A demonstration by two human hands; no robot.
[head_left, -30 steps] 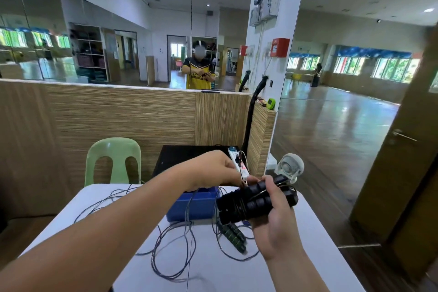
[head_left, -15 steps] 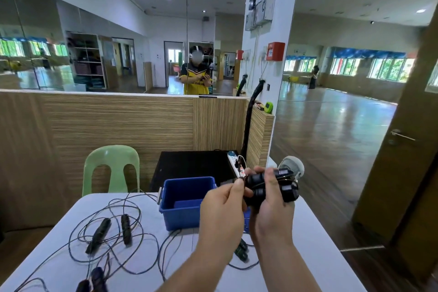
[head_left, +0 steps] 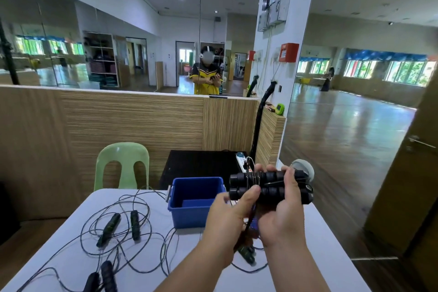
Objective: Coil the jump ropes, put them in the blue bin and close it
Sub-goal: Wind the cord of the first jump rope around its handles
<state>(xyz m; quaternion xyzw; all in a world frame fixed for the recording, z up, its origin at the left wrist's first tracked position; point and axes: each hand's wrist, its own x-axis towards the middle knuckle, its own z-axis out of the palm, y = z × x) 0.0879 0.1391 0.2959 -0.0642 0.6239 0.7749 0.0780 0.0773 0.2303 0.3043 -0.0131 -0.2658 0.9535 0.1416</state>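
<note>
Both hands hold a pair of black handles [head_left: 270, 187] side by side above the table [head_left: 71, 265], cord wound round them. The right hand [head_left: 284, 211] is wrapped around them; the left hand [head_left: 227, 216] pinches their left end. The open blue bin [head_left: 196, 199] stands just behind-left. Loose ropes [head_left: 123, 232] sprawl on the table's left.

A white table [head_left: 71, 265] carried an open blue bin [head_left: 196, 201] at its far edge. Loose jump ropes [head_left: 123, 227] with black handles sprawled tangled across its left side, and another handle [head_left: 246, 253] lay near the middle.
</note>
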